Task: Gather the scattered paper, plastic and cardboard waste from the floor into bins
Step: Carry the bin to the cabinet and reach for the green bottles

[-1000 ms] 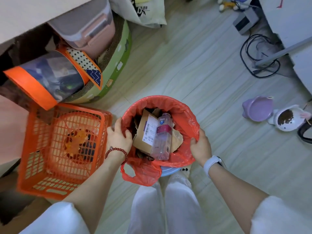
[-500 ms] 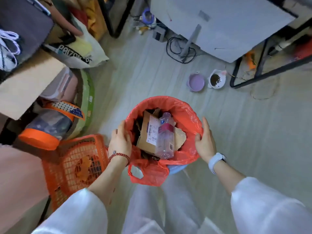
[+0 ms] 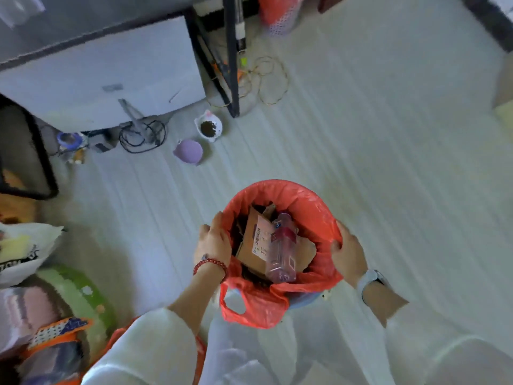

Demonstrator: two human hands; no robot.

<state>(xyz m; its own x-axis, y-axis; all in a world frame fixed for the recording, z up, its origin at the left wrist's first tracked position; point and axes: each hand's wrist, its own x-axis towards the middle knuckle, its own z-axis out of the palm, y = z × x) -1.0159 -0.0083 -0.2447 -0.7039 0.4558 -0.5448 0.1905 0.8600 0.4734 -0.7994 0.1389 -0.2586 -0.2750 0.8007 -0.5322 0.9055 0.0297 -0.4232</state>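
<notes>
Grip: left hand curled over the left rim of the red-lined bin, fingers hooked inside the liner; right hand clasps the right rim, thumb inside. Bin held between both hands above the pale floor. Contents: cardboard box with a barcode label, a clear plastic bottle lying on it. Farther off, left of centre: purple bowl, white pet-food bowl, tangled black cables.
</notes>
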